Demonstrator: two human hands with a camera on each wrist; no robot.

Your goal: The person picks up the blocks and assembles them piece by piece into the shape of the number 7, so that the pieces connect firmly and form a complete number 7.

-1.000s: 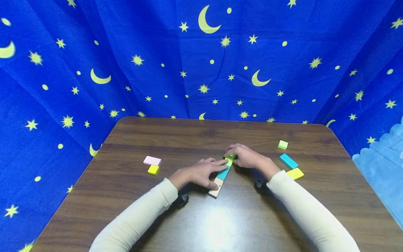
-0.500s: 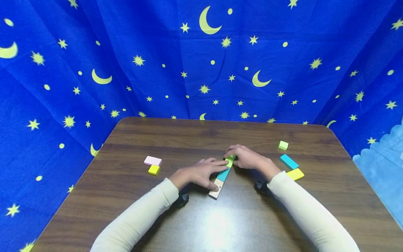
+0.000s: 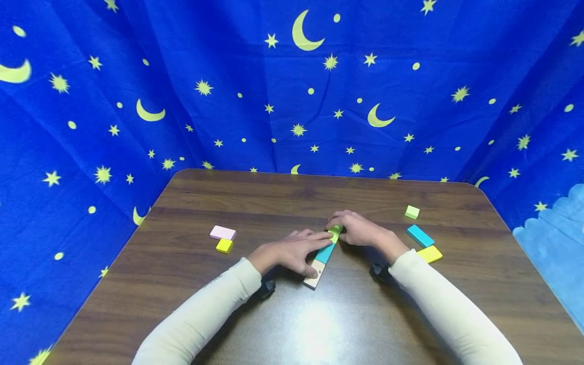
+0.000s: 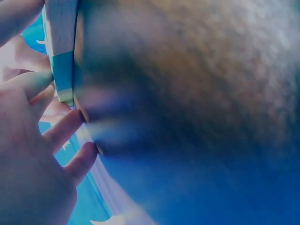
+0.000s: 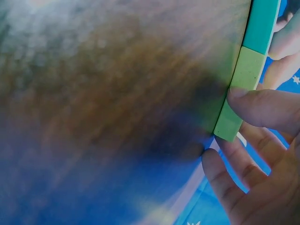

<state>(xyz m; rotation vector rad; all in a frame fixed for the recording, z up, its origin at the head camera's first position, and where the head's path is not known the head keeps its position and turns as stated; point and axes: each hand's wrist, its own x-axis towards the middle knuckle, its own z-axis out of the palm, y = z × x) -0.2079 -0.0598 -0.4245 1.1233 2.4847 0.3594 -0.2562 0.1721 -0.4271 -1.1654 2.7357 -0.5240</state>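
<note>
In the head view a wooden block (image 3: 315, 275), a teal block (image 3: 325, 253) and a light-green block (image 3: 336, 232) lie flat, end to end, in a slanting row. My left hand (image 3: 297, 252) is spread over the row from the left, its thumb on the wooden block and its forefinger reaching over the teal and green ones. At the far end my right hand (image 3: 359, 228) pinches the green block. The right wrist view shows the right thumb (image 5: 262, 107) against the green block's side, with other fingers around its far end.
On the left of the wooden table (image 3: 182, 304) lie a pink block (image 3: 223, 232) and a small yellow block (image 3: 224, 246). To the right are a small pale-green block (image 3: 412, 212), another teal block (image 3: 420, 235) and a yellow block (image 3: 430, 254), partly hidden by the sleeve. A blue starry curtain (image 3: 255, 76) stands behind.
The whole head view has shifted slightly. Both hands keep their places on the row of blocks, and nothing has been taken up or let go.
</note>
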